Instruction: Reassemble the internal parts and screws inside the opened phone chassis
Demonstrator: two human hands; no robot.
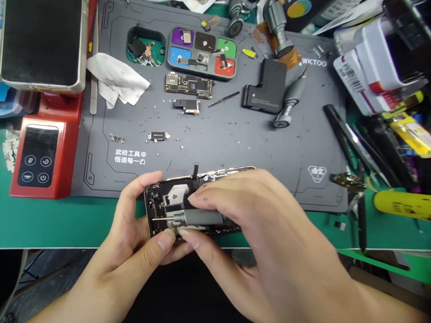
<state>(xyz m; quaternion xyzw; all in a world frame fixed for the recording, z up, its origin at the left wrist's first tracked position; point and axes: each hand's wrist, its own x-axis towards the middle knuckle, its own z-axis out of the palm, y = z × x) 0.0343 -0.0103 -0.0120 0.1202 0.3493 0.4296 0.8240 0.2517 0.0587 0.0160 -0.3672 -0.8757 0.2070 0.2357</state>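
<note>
My left hand (134, 242) grips an opened phone housing (177, 196) by its left end, thumb on the near edge and fingers round the far corner and beneath. In my right hand (269, 224) is a grey screwdriver (202, 217), lying almost flat over the housing. Its thin tip points left, to the parts near the housing's left end; whether it touches a screw I cannot tell. The fingers and thumb of my right hand curve round the handle, whose rear end is hidden under the palm. A black flex strip (195, 170) sticks up from the housing's far edge.
On the grey mat (215, 148) lie a logic board (188, 85), a black battery (266, 87), another screwdriver (291, 98), small parts and several tiny screws. Behind are a coloured parts tray (204, 38) and a white cloth (117, 78). A red device (43, 157) stands left; tweezers (340, 130) lie right.
</note>
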